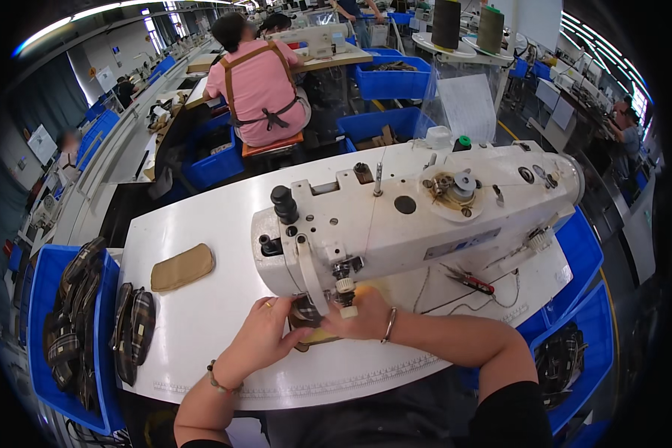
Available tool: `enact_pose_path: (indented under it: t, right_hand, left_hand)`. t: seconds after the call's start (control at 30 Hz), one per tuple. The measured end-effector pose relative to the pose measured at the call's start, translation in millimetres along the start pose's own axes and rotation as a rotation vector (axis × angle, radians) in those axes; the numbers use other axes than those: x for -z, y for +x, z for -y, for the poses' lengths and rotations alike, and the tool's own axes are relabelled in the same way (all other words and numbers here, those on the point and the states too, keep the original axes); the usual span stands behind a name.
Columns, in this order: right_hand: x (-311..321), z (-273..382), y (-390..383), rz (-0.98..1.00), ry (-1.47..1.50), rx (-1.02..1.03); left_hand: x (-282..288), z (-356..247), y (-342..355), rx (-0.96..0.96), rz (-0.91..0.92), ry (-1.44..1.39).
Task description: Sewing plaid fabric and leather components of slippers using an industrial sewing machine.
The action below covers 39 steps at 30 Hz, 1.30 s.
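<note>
The sewing looks partway through, judging by how things lie: a dark plaid fabric piece sits at the needle end of the white industrial sewing machine, on the near side of its head, with both hands at it. The needle and any seam are hidden, so how much is stitched and how much remains cannot be told. More plaid pieces lie stacked at the left of the white worktable, and others fill the left blue bin and a right blue bin; which of these are finished is not clear. A tan padded panel lies flat on the tabletop, apart from the hands. The piece at the machine is small in view, dark with pale crossing lines, and an olive-yellow strip shows along its near side; its outline is mostly covered. The left hand has its thumb spread from its fingers around the piece's left side, though whether it pinches the cloth is unclear. The right hand rests close on the right side, its fingertips hidden, so its grip cannot be told.
</note>
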State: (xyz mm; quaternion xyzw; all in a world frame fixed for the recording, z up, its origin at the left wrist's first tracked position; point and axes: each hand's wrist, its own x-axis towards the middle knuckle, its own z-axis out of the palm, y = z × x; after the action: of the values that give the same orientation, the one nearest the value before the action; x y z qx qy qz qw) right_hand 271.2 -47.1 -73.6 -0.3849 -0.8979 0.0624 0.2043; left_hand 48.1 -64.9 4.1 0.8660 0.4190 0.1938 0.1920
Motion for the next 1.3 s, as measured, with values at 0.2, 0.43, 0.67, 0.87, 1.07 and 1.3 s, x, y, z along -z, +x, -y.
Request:
enact_pose_path:
  t: [0.2, 0.43, 0.67, 0.87, 1.07, 1.3]
  right_hand:
    - [-10.9, -1.6, -4.4, -0.194, -0.109, 0.154]
    - [6.0, 4.9, 4.7, -0.379, 0.035, 0.088]
    - [10.2, 5.1, 3.2, -0.307, 0.084, -0.007]
    - [1.0, 2.7, 4.5, -0.342, 0.161, 0.041]
    - [-5.6, -2.0, 6.1, -0.233, 0.072, 0.165]
    - [-14.3, -2.7, 3.1, -0.307, 0.183, 0.122]
  left_hand:
    - [-5.5, -1.8, 1.1, -0.082, -0.052, 0.302]
    - [-18.7, 1.1, 1.5, -0.327, -0.392, 0.534]
    - [-30.3, 13.2, 8.0, -0.378, -0.486, 0.577]
    - [-38.1, 19.3, 10.4, -0.441, -0.421, 0.541]
    - [-43.6, 24.7, 11.8, -0.406, -0.407, 0.476]
    - [-47.2, 24.7, 18.9, -0.279, -0.409, 0.369]
